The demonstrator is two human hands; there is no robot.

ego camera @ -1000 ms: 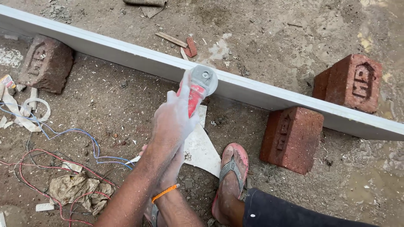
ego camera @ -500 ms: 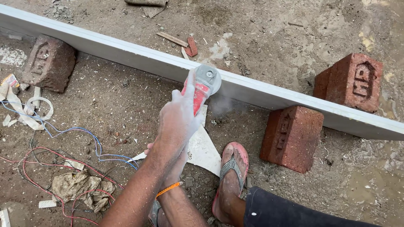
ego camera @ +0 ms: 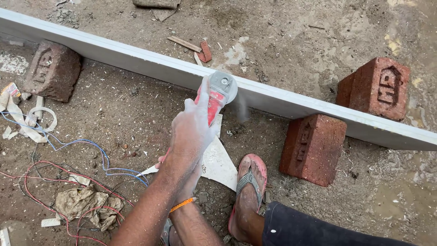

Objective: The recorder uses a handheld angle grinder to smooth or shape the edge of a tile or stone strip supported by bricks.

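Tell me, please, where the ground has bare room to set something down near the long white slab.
Bare dirt lies between the left brick, the white slab and the hands on the red grinder. More lies beyond the slab, right of the wood scraps. It is crowded lower left with wires and crumpled paper, and by the foot and front brick.

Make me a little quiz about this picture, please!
1. What tool do the dusty hands hold against the long white strip?
2. True or false: three red bricks show near the strip.
3. Which lies on the ground at the left? A) a bucket B) tangled red and blue wires C) a hammer

Key
1. A red angle grinder, its disc at the strip's edge, dust flying.
2. True: one brick on the left, two on the right.
3. B, the wires.
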